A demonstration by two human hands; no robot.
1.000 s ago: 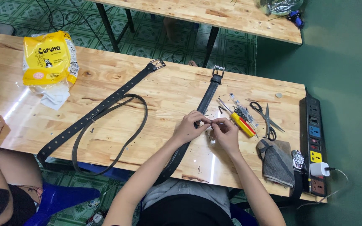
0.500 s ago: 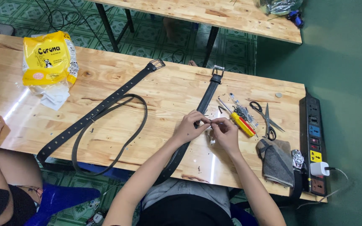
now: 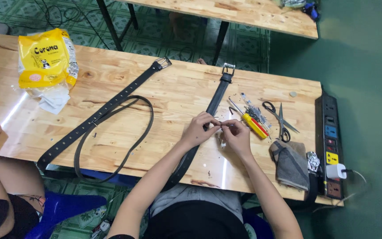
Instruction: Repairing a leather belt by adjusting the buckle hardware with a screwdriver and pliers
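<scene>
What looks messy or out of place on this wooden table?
Mostly the long black leather belt: its tail hangs off the wooden table's near edge. Small dark specks litter the wood near the left hand and right hand.

Lighting: even, moderately bright, probably overhead. Glare streaks noted on wooden table, left and near front edge. Shadows soft. Focus sharp; slight edge distortion.
</scene>
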